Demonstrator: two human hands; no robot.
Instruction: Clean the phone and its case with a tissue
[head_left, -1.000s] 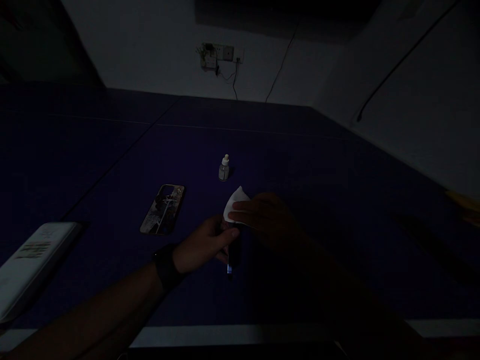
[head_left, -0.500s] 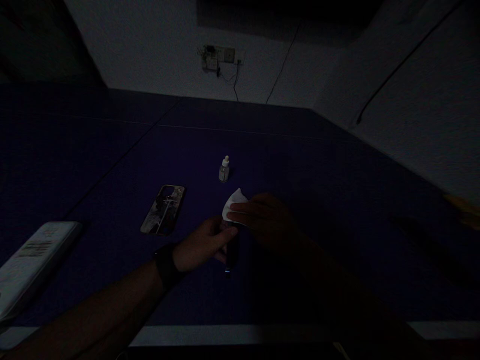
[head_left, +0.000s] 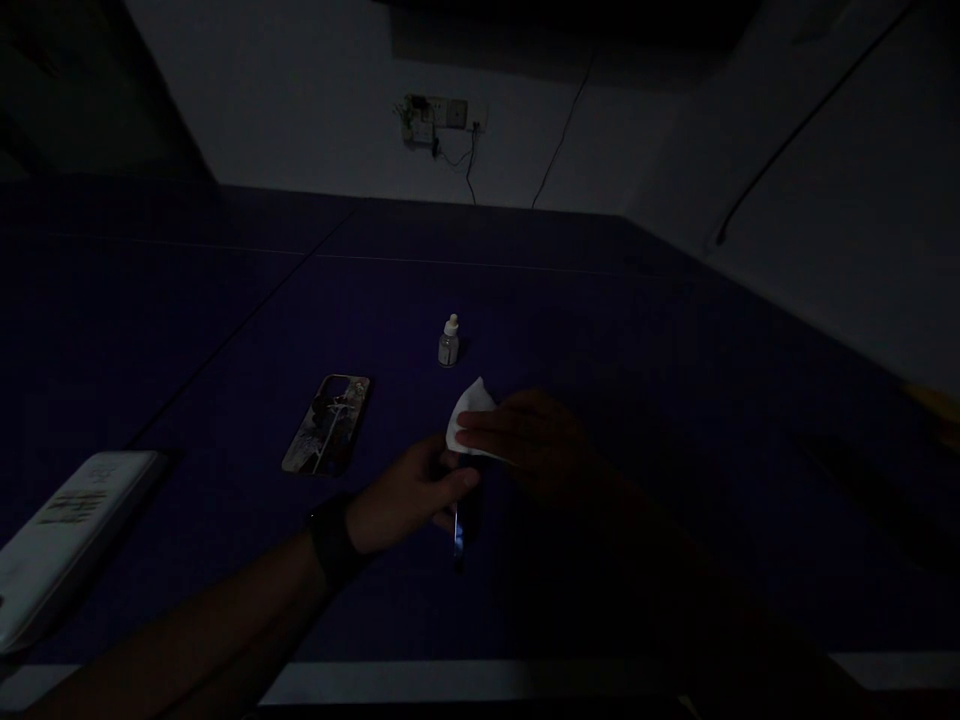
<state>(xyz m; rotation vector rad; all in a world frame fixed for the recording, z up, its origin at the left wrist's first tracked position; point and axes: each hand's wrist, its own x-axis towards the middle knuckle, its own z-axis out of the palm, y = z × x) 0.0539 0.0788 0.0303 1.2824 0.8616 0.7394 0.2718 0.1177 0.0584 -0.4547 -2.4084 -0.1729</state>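
My left hand (head_left: 411, 490), with a dark band on its wrist, is closed round a dark, thin phone (head_left: 459, 540). The phone is tilted, and light glints along its lower edge. Much of it is lost in shadow and behind my fingers. My right hand (head_left: 532, 440) presses a folded white wipe (head_left: 471, 410) against the phone's upper end, fingers stretched over the cloth. A phone case (head_left: 328, 425) with a printed picture lies to the left of my hands. Just beyond them stands a small dropper bottle (head_left: 448, 345) with a white cap.
A long white case (head_left: 79, 525) with lettering lies at the left on the dark blue table (head_left: 375, 600). Sockets with cables (head_left: 442, 115) are on the far wall. Something yellow (head_left: 934, 405) shows at the right edge. The room is very dim.
The phone has tilted slightly in my left hand, so its lower edge catches more light. Both hands keep their holds, and the view has shifted a little.
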